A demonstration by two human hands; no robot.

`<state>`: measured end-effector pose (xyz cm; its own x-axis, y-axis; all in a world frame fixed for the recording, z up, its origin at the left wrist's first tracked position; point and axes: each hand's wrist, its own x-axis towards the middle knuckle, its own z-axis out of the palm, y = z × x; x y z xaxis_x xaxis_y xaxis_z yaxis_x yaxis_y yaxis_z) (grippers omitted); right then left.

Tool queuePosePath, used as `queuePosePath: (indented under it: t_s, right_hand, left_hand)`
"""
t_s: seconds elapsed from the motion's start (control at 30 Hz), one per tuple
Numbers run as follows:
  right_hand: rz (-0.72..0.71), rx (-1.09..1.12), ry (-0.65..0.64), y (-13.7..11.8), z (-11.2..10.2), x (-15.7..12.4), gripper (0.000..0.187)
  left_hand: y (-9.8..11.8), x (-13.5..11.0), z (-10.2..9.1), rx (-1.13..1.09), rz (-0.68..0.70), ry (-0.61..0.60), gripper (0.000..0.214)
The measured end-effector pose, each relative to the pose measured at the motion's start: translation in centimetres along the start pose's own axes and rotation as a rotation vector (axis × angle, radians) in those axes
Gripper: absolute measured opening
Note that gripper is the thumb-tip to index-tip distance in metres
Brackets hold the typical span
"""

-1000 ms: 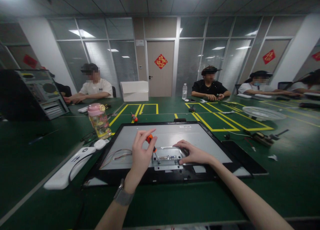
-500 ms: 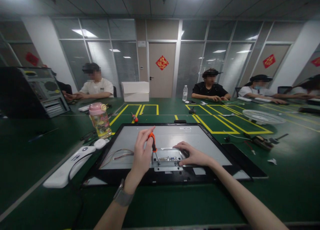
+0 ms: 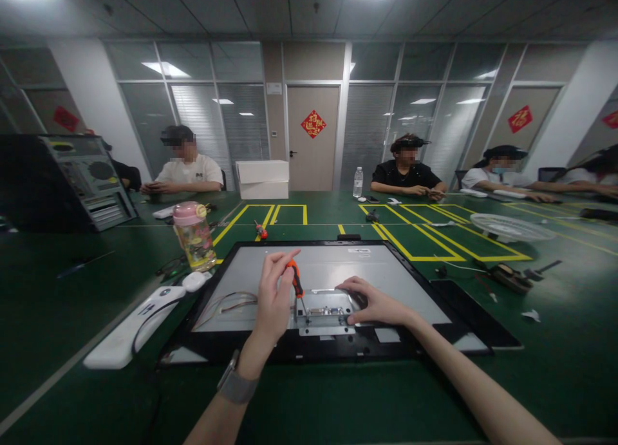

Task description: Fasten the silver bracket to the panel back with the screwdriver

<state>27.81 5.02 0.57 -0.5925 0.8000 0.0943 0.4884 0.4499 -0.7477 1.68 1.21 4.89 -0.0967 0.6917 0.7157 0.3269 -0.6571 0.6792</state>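
An orange and black screwdriver (image 3: 296, 280) is pinched in my left hand (image 3: 274, 295), its shaft tilted down onto the near left part of a metal bracket (image 3: 316, 321). The bracket carries a row of connector ports and sits on the grey back of a display panel (image 3: 386, 271) lying on the table. My right hand (image 3: 371, 303) grips the bracket's right side, thumb at the near edge and fingers over the far edge. Thin wires (image 3: 226, 301) lie on the panel left of my left hand.
Left of the panel are a white power-bank-like device (image 3: 126, 332) with a black cable and a pink-lidded bottle (image 3: 194, 236). A computer case (image 3: 62, 181) stands far left. At right lie a black slab (image 3: 477, 316) and a tape dispenser-like tool (image 3: 506, 277). Several people sit across the table (image 3: 347, 400).
The view has tilted up slightly, so everything sits a little lower. Both hands keep their places on the screwdriver and the bracket. The person at the left has drawn their hands together.
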Motion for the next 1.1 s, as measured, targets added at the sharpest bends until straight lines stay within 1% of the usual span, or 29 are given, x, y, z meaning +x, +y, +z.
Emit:
queuePosePath:
  t_s: [0.07, 0.17, 0.37, 0.5, 0.6, 0.7, 0.77, 0.87, 0.97, 1.1]
  right_hand:
    - [0.011, -0.009, 0.000, -0.3, 0.0, 0.0, 0.075]
    - [0.036, -0.007, -0.009, -0.6, -0.1, -0.1, 0.075]
    - [0.018, 0.001, -0.019, -0.2, -0.2, 0.0, 0.077]
    - [0.026, 0.010, -0.017, -0.2, -0.1, 0.0, 0.077]
    - [0.020, 0.004, -0.015, -0.1, -0.2, -0.1, 0.076]
    - [-0.008, -0.003, -0.011, 0.1, -0.2, 0.0, 0.076]
    - [-0.010, -0.001, -0.011, 0.0, -0.2, 0.0, 0.076]
    - [0.030, -0.003, -0.018, -0.5, -0.2, -0.1, 0.075]
    - [0.052, -0.015, -0.022, -0.9, -0.2, -0.2, 0.075]
    - [0.038, -0.016, -0.023, -0.8, -0.2, -0.2, 0.077]
  left_hand:
    - [-0.2, 0.1, 0.0, -0.032, -0.005, -0.022, 0.034]
    - [-0.3, 0.2, 0.2, -0.055, -0.007, -0.038, 0.031]
    - [-0.1, -0.2, 0.3, -0.021, 0.012, 0.010, 0.019]
    - [0.0, -0.3, -0.1, -0.072, -0.021, -0.003, 0.028]
    - [0.0, -0.1, -0.2, -0.094, -0.043, -0.011, 0.022]
    - [-0.2, 0.0, -0.1, -0.091, -0.037, 0.031, 0.018]
    - [-0.2, 0.2, -0.2, -0.087, -0.046, 0.052, 0.022]
    - [-0.2, 0.4, -0.5, -0.131, -0.081, 0.024, 0.028]
    - [0.0, 0.8, -0.7, -0.211, -0.147, -0.031, 0.025]
    - [-0.2, 1.1, -0.7, -0.250, -0.196, -0.015, 0.021]
